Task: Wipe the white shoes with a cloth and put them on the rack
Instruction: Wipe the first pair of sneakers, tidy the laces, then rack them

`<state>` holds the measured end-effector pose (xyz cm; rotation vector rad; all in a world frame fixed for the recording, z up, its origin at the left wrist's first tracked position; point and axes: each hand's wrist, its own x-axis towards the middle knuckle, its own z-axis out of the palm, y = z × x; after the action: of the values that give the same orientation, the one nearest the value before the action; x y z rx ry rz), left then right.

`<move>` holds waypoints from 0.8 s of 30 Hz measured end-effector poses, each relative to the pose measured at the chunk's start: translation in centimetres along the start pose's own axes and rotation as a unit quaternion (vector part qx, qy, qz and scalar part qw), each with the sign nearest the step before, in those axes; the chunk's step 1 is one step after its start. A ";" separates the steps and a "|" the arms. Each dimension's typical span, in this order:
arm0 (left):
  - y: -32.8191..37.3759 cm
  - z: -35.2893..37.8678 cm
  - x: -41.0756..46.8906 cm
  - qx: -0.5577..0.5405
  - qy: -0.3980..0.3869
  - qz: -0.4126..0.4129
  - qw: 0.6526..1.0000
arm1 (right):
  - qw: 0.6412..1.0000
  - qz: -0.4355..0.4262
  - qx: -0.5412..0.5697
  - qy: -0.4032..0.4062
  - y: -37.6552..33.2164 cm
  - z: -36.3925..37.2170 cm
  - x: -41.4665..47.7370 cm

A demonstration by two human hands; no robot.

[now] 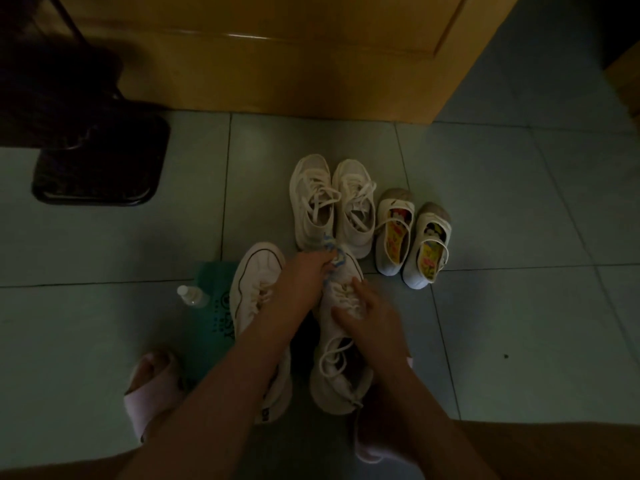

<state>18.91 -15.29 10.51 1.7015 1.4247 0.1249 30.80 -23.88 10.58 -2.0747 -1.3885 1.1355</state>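
Wiping is under way, and by my judgement at an early stage. The left hand (pixel 304 278) pinches a blue-and-white cloth (pixel 334 259) against the toe of the near right sneaker (pixel 341 375). The right hand (pixel 370 310) grasps that sneaker over its laces, fingers curved. Its mate (pixel 254 282) stands just to the left. Two more pairs, the laced sneakers (pixel 311 202) and the small strap shoes (pixel 394 233), wait on the floor tiles (pixel 519 306) farther off. No shoe is on a rack. The dark stand (pixel 100 157) far left may be one; I cannot tell.
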 end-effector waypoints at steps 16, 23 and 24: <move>0.4 4.8 -7.0 -0.175 0.150 -0.098 0.968 | 0.997 -0.001 0.071 -0.020 0.3 -1.5 -0.5; 0.4 8.1 -9.8 -0.284 0.182 -0.140 0.931 | 0.994 0.005 0.104 -0.016 0.7 -1.6 -0.7; 0.4 8.2 -9.9 -0.269 0.182 -0.149 0.934 | 0.995 0.007 0.102 -0.015 0.7 -1.6 -0.7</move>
<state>20.61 -28.05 10.24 1.0318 1.7068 0.6285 32.40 -24.67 11.34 -1.9334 -1.2166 1.2618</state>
